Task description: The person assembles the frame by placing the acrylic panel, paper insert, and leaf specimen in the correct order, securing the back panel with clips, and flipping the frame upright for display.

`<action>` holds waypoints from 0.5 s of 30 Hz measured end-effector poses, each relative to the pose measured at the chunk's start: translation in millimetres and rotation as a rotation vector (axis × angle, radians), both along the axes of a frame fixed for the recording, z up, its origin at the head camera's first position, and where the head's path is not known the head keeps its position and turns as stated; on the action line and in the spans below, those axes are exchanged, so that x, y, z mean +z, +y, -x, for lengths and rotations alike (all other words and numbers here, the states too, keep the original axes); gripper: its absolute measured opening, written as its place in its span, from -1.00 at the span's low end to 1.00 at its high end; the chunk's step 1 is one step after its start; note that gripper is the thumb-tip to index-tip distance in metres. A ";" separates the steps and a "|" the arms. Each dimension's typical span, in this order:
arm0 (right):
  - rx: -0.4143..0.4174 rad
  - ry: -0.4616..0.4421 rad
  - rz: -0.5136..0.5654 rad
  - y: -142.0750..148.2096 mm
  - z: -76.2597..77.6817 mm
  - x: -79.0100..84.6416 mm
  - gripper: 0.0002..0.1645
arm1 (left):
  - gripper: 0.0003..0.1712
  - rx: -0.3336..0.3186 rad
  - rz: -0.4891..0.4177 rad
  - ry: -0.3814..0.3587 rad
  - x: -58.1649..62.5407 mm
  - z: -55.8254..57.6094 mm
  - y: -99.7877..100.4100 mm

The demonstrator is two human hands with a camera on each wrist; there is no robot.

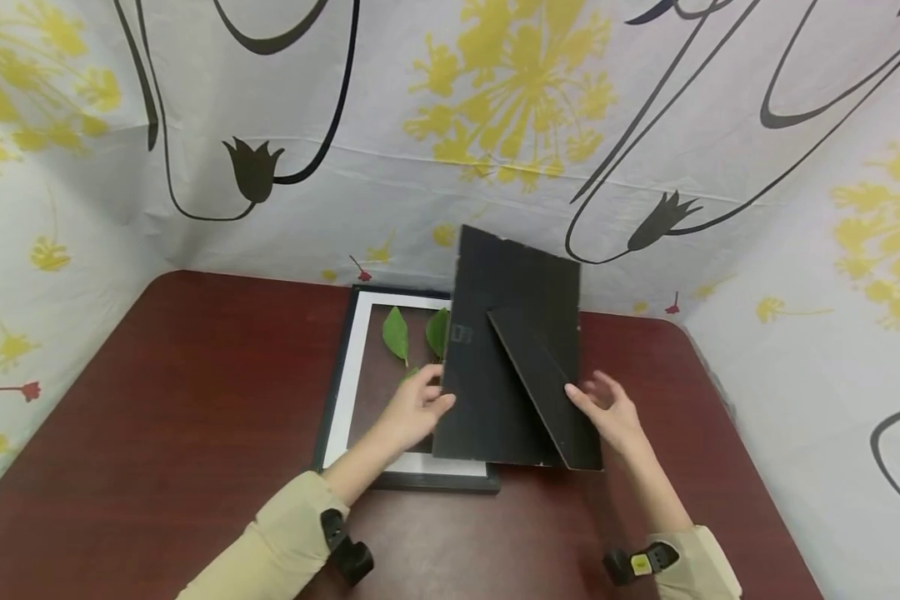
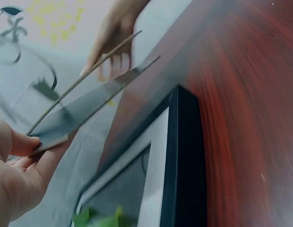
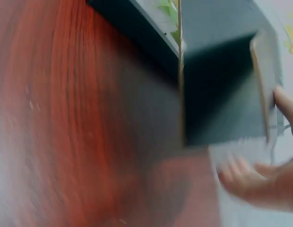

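Head view: the left hand [image 1: 417,407] pinches the black backing board [image 1: 468,408] by its edge, tilted up over the right side of the frame [image 1: 333,383] on the table [image 1: 157,417]; the right thumb [image 1: 583,402] meets the stand [image 1: 528,379].

Left wrist: thumb and fingers clamp the board—a firm edge hold should keep it steady. Green leaves [image 2: 101,220] lie inside the frame's white border [image 2: 158,163].

Right wrist: blurred fingers spread loose—steadying the stand would help.

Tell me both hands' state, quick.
Left hand: holding the black backing board by its edge.
Right hand: looks open, thumb touching the stand.
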State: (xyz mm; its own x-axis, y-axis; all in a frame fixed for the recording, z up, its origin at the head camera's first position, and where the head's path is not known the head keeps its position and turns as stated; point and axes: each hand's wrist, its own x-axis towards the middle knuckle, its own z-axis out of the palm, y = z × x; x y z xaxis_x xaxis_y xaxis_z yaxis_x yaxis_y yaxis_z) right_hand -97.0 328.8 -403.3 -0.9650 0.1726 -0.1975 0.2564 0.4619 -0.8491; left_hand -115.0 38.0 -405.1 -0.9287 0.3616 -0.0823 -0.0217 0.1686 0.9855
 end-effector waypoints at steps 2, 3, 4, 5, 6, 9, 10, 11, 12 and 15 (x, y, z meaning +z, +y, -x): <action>0.062 -0.083 0.126 -3.7 2.8 -5.9 -0.15 | -0.46 0.030 -0.011 -0.078 -2.5 -0.2 -14.1; 0.092 -0.115 0.195 -6.1 4.5 -9.3 -0.18 | -0.45 0.034 -0.019 -0.117 -4.2 0.2 -20.4; 0.122 -0.132 0.258 -8.9 6.1 -12.9 -0.21 | -0.43 0.035 -0.017 -0.144 -5.7 0.4 -26.7; 0.144 -0.143 0.317 -11.9 7.6 -16.0 -0.24 | -0.41 0.034 -0.016 -0.169 -7.3 0.6 -32.4; 0.155 -0.147 0.366 -15.1 9.2 -18.9 -0.27 | -0.40 0.030 -0.007 -0.183 -9.6 1.2 -37.9; 0.160 -0.146 0.506 -27.3 12.1 -23.9 -0.41 | -0.35 0.009 0.022 -0.203 -15.1 3.5 -52.6; 0.157 -0.146 0.540 -31.7 12.9 -24.2 -0.45 | -0.33 0.009 0.036 -0.202 -16.7 4.2 -57.1; 0.145 -0.150 0.574 -35.9 13.9 -24.4 -0.51 | -0.32 0.014 0.052 -0.202 -18.0 4.9 -60.9; 0.135 -0.153 0.601 -39.9 14.9 -24.6 -0.56 | -0.32 0.017 0.068 -0.202 -18.6 5.4 -64.5; 0.099 -0.173 0.664 -51.6 16.8 -25.3 -0.65 | -0.34 0.031 0.115 -0.168 -21.0 7.1 -76.6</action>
State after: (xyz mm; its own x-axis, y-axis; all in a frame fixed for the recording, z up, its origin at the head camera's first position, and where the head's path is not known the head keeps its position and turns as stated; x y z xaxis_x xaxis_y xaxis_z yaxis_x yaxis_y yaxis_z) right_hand -113.8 277.2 -428.6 -0.9152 -0.1256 -0.3830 0.3968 -0.1133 -0.9109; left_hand -122.1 -38.7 -426.1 -0.9087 0.3127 -0.2766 -0.1914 0.2767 0.9417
